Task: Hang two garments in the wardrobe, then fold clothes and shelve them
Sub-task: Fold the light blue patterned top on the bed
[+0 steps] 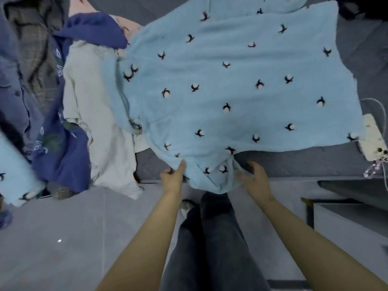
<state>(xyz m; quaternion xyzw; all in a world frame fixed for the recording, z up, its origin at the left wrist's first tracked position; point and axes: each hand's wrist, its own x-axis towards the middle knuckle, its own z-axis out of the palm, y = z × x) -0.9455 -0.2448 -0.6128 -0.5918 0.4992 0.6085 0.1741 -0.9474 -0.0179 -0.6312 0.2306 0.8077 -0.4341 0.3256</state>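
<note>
Folding is just beginning: left hand (172, 177) is pinching the blue garment's (241, 85) near hem, right hand (255, 179) is hovering open, pile (84, 101) waiting left.

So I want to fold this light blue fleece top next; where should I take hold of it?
Grip the near edge of the top, coming from the bed's front: it lies spread flat, and that edge overhangs toward you.

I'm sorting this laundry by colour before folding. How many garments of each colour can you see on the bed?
Light blue with cotton-boll pattern: 2, the spread garment and a piece at the left edge
Navy: 1
Pale cream: 1
Grey plaid: 1
Slate blue buttoned: 1
Total: 6
</note>
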